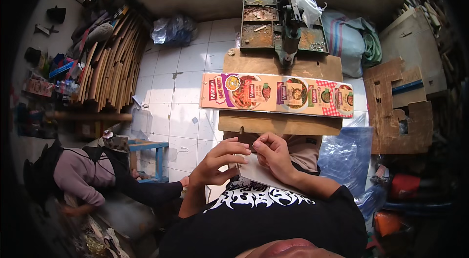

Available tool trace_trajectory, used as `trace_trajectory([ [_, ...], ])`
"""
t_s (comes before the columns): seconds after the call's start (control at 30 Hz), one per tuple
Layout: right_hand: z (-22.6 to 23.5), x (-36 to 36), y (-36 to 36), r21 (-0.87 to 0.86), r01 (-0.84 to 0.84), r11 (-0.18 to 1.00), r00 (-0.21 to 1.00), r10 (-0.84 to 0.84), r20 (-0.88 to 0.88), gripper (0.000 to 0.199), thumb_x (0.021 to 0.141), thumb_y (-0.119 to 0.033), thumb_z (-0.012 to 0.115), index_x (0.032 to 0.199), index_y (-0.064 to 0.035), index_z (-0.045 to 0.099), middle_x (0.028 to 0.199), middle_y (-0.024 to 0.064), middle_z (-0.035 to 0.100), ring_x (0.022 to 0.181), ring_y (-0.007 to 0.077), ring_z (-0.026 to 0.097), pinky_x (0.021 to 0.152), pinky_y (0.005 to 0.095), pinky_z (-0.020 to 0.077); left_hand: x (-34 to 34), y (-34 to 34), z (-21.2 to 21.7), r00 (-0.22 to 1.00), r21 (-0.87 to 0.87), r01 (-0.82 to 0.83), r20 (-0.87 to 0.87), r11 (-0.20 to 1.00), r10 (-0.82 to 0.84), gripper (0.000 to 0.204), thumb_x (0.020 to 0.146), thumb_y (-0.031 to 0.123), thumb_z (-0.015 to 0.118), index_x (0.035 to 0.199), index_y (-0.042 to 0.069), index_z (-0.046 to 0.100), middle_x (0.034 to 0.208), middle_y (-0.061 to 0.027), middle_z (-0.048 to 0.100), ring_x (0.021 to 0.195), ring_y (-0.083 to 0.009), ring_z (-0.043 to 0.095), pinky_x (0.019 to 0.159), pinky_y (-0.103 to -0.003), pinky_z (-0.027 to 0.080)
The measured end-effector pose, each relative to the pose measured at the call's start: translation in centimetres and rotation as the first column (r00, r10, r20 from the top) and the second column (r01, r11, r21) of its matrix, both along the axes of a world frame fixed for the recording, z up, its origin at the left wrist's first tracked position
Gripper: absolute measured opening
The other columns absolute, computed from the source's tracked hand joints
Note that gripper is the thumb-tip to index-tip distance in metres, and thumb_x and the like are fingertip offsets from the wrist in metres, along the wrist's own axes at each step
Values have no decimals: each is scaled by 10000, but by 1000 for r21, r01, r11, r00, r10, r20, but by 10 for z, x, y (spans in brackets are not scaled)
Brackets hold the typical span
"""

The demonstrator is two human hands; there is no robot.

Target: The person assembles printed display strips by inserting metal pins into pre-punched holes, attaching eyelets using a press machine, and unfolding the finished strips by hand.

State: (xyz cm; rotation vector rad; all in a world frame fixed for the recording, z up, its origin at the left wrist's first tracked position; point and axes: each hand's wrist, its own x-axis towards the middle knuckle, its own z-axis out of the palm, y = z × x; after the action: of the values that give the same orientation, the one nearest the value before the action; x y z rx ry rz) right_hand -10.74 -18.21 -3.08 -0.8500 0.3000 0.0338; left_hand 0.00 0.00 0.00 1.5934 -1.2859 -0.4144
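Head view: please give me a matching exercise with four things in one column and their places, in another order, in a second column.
Things:
1. long colourful printed cardboard strip
2. green metal press machine
3. white card sheet
4. bundle of wooden slats

Places:
A. at the far end of the bench, among rusty trays
B. leaning at the left wall
C. lying across the wooden board
D. between both hands

Pairs: 1-C, 2-A, 3-D, 4-B
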Motion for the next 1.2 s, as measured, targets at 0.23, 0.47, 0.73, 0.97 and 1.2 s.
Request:
trace_trajectory([
  [0.23,-1,3,0,25,68,997,997,-68,-21,150,949,-160,582,905,-26,533,613,-25,489,440,19,390,390,183,294,3,-8,-15,992,-100,66,-105,993,-76,252,690,-90,672,904,43,669,914,-86,700,913,-248,682,935,-440,480],
  [0.47,2,-1,-6,-8,111,994,994,-111,-3,150,950,-158,579,899,-29,521,633,-28,478,433,23,370,386,185,286,4,-21,-16,975,-270,119,-150,956,-163,193,681,-106,654,841,1,657,868,-134,698,866,-277,691,890,-434,505],
  [0.73,45,-6,-80,-283,-242,928,967,255,11,154,944,-182,594,915,-33,564,794,2,562,726,59,527,634,193,424,-12,-17,-32,954,-217,-197,-267,956,136,155,681,-130,625,812,-54,659,798,-172,687,761,-256,695,701,-324,562],
  [0.97,42,-9,-74,-874,-8,486,842,475,256,137,815,-159,711,841,-42,643,944,128,621,873,263,618,763,315,475,-16,-20,-47,708,-65,-474,-621,878,337,96,816,-38,670,910,-52,660,814,-97,692,758,-137,662,698,-239,519],
  [1.2,19,4,-68,-947,-74,311,920,387,56,142,792,-146,696,833,-20,648,783,147,627,762,337,611,665,406,470,2,-36,-44,599,169,-490,-648,855,471,147,849,40,676,971,-41,663,844,-92,695,756,-129,654,700,-255,537],
])
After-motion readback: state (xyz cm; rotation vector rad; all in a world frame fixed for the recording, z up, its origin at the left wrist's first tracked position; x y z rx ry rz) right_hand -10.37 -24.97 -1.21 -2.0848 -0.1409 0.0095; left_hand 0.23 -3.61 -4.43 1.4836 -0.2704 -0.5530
